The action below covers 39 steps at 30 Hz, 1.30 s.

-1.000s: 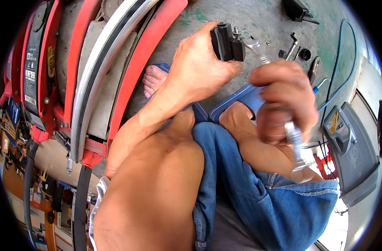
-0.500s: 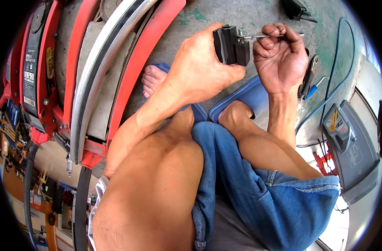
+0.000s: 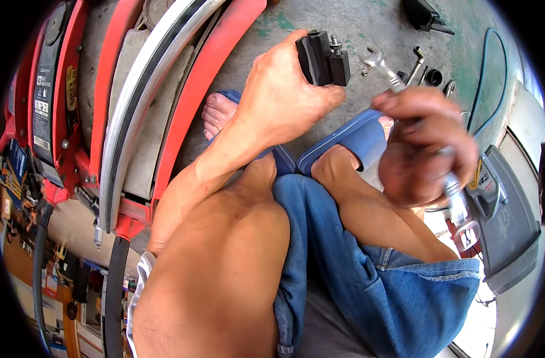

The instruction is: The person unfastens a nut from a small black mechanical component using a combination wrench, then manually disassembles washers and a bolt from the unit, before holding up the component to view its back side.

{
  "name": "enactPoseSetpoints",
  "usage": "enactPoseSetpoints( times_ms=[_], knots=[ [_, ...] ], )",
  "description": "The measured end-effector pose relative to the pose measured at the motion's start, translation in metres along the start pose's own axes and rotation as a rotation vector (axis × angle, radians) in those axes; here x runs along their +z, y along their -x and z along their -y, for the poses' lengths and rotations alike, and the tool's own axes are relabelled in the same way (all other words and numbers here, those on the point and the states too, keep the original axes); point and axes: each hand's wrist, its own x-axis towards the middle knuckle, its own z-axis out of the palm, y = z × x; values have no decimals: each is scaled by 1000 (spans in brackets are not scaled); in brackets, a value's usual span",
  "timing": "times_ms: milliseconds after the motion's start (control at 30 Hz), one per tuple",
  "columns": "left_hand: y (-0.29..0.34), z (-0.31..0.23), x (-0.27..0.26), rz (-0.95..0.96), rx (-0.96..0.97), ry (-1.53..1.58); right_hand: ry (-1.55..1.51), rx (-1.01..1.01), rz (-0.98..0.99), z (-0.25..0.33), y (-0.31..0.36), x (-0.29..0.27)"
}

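Observation:
In front of my feet, my left hand [image 3: 284, 89] is closed around a black block-shaped clamp [image 3: 321, 59]. A silver bolt [image 3: 336, 42] with washers stands up from the clamp's right part. My right hand [image 3: 428, 146], smeared by motion, grips a silver wrench [image 3: 395, 80]. One end of the wrench points up toward the clamp, apart from the bolt. Its other end sticks out below the hand.
Red curved frames [image 3: 225, 65] and a silver-black curved bar rise on my left. On the concrete floor lie an L-shaped socket wrench [image 3: 416, 64], a black ring [image 3: 433, 77], a small nut [image 3: 364, 73] and a black part [image 3: 425, 17]. A blue cable [image 3: 504, 83] and grey case [image 3: 511, 232] are right.
The wrench has come off the bolt. My right hand has moved down and right with it, and turned over. My left hand with the clamp has shifted slightly left.

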Motion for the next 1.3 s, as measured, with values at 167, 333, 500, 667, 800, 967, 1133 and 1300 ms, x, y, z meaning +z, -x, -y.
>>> enactPoseSetpoints(
  times_ms=[167,333,500,667,800,967,1133,1300],
  knots=[
    [4,-6,1,38,-48,9,-748,500,-356,-31,-6,-9],
    [1,-8,-1,78,-42,2,-1035,781,-370,-48,-6,-13],
    [1,-3,0,82,-20,4,-1282,929,-361,-71,0,-17],
    [1,-3,-3,113,-20,12,-1342,966,-304,-72,-2,-17],
    [2,-5,-4,99,-22,10,-1186,891,-267,-64,-5,-20],
    [2,-2,0,159,-17,61,-1367,978,-269,-81,0,-23],
    [2,0,-1,162,-22,36,-1354,996,-248,-76,0,-20],
    [1,-2,3,178,1,26,-1036,788,-357,-46,-4,-18]
  ],
)
